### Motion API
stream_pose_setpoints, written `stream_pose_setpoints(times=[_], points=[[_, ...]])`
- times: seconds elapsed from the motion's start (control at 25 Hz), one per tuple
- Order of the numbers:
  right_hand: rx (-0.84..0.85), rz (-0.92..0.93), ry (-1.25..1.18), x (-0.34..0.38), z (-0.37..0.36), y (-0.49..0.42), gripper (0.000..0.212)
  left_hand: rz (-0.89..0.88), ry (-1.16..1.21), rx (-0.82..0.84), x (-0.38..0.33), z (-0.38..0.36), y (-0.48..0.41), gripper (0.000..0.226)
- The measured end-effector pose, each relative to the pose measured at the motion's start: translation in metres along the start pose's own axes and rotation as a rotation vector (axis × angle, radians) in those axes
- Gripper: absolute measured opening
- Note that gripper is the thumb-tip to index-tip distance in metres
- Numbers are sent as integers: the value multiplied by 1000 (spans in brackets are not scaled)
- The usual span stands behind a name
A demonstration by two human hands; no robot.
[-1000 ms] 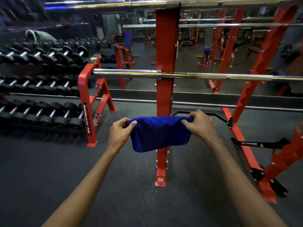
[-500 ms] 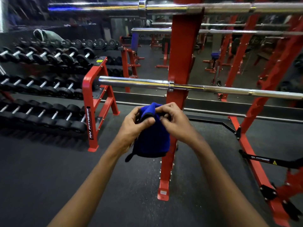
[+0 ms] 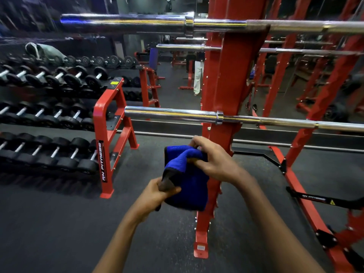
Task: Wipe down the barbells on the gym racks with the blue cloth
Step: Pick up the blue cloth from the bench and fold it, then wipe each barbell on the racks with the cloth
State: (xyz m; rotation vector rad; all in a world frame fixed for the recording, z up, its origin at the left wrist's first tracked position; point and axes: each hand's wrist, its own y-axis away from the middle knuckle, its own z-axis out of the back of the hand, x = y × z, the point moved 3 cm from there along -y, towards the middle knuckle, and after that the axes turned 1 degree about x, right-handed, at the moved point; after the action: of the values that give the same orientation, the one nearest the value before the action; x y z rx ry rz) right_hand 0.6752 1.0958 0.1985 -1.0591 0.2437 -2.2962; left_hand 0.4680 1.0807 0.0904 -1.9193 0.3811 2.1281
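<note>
Head view: the left hand [image 3: 155,194] grips the lower corner of the blue cloth [image 3: 189,186]; the right hand [image 3: 214,164] pinches its upper fold. The cloth hangs bunched, long axis near vertical, below and apart from the lower barbell [image 3: 173,113], which lies horizontal, sleeve end pointing left. Risk: a loose corner may snag on the red upright [image 3: 226,91], or the wad may wipe only a narrow strip.

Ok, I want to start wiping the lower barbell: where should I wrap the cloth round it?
Probably the lower barbell's chrome sleeve, from above and in front: it juts out level and free left of the red upright, nearest the blue cloth.
</note>
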Motion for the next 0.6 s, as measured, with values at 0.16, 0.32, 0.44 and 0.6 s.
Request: stream_pose_setpoints(times=[0.16, 0.32, 0.44, 0.6], points=[[-265, 143, 219, 2, -9, 6, 41, -33, 272, -205, -14, 29, -22, 20], [-211, 157, 379, 5, -53, 20, 44, -54, 605, -5, -37, 50, -23, 53], [-33, 62, 287, 6, -81, 25, 41, -83, 236, 8, -40, 53, -27, 87], [-208, -49, 103, 7, -88, 14, 50, -171, 303, -48, -32, 69, -37, 71]])
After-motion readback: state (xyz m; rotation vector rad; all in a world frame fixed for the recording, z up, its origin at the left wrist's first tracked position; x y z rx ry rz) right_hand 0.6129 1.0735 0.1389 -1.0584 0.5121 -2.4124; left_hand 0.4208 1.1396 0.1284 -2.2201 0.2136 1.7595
